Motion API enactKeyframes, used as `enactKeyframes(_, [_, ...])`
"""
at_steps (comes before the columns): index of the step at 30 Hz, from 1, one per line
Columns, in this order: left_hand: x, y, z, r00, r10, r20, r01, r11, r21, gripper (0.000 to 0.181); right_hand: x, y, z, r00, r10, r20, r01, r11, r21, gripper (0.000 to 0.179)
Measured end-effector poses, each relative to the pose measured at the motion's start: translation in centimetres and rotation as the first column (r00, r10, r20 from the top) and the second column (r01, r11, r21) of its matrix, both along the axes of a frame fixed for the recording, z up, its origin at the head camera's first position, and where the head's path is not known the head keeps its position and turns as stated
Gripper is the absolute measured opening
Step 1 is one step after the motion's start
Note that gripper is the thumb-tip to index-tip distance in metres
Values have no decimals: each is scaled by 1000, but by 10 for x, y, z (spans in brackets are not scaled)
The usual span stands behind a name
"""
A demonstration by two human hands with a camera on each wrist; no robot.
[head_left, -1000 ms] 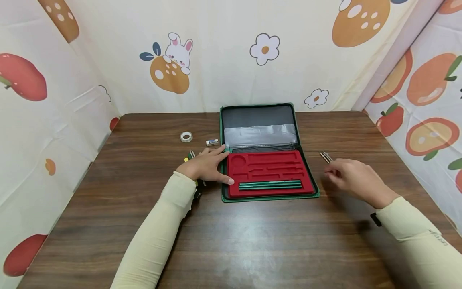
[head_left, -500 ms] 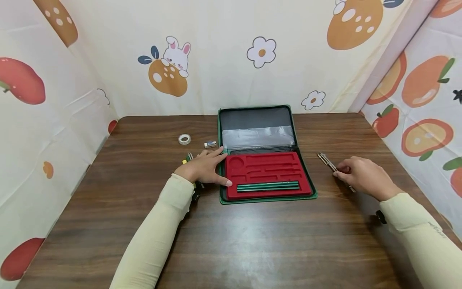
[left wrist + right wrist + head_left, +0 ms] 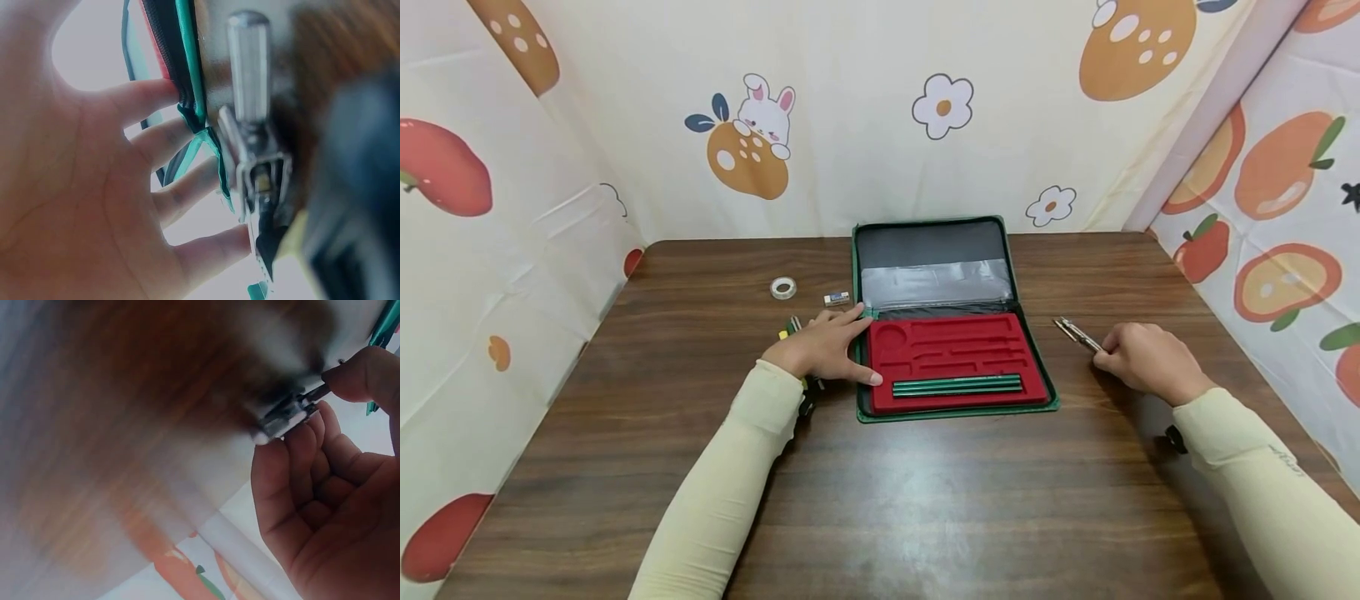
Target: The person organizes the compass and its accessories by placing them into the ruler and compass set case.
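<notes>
My left hand (image 3: 826, 346) lies with spread fingers along the left edge of an open green zip case (image 3: 957, 417). Its thumb rests at the corner of the red moulded insert (image 3: 955, 329), which holds several dark green pencils (image 3: 957, 386). My right hand (image 3: 1150, 358) pinches one end of a slim silver drawing compass (image 3: 1078, 335) right of the case; its two points face the far left. In the right wrist view, thumb and fingertips meet around the compass's metal head (image 3: 287, 417). The palm covers part of it in the head view.
Beside the left fingers in the left wrist view stands another metal compass (image 3: 250, 69) with a ribbed handle. A tape roll (image 3: 783, 288) and an eraser (image 3: 837, 298) lie left of the case on the brown wooden table (image 3: 880, 508). Patterned cloth walls (image 3: 850, 167) border the table.
My right hand pulled back along the compass, then closed over its near end, which showed beyond the fingers half a second ago. The left hand stayed on the case.
</notes>
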State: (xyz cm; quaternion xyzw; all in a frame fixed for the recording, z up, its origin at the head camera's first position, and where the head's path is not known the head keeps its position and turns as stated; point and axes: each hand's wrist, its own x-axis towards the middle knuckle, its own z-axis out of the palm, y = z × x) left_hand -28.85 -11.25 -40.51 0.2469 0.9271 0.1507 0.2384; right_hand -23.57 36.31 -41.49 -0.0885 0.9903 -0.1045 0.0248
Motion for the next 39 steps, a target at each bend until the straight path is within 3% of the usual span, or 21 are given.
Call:
enactKeyframes(7, [0,1,0,1000,7,5,-7,1000,5,105,1,0,11,1000,-19,0,19,1000,1,17])
enactKeyframes(17, [1,-2,1,1000,18,18,-19,1000,23,104,-1,-18,54,998,16,-63,-13,999,33,22])
enactKeyframes(23, [1,-2,2,1000,6,10,-6,1000,22,104,-3,-35,68,994,73,-81,-69,996,48,17])
enactKeyframes(31, [0,-1,0,1000,3,12,-4,1000,29,105,-15,-67,66,982,182,-45,-181,983,9,5])
enactKeyframes(39, [-1,-3,0,1000,3,13,-3,1000,18,104,-30,-107,53,936,338,-96,-340,940,-4,8])
